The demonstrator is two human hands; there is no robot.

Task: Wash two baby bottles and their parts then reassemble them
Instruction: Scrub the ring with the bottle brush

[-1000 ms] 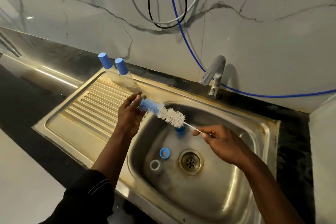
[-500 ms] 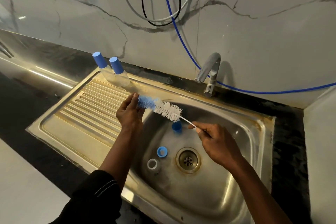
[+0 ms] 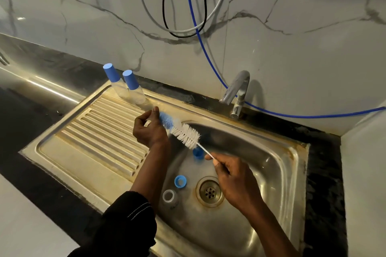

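At centre frame, the bottle brush (image 3: pixel 182 131) stays slanted over the sink (image 3: pixel 291 153). The left hand (image 3: pixel 149 129) grips its blue tip, fingers more curled than a moment ago, and the right hand (image 3: pixel 234 175) still pinches the wire handle. Two capped bottles (image 3: pixel 133 89) stand upper left. A blue cap (image 3: pixel 198 154), a blue ring (image 3: pixel 180 181) and a clear ring (image 3: pixel 168 195) lie in the basin as before.

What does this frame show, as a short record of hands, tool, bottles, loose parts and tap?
left hand: grips the bottle brush at its blue end
right hand: pinches the brush's wire handle
bottle brush: slanted above the sink basin
bottles: two, blue-capped, standing at the drainboard's back edge
loose parts: blue cap, blue ring, clear ring, in the basin
tap: no water visible
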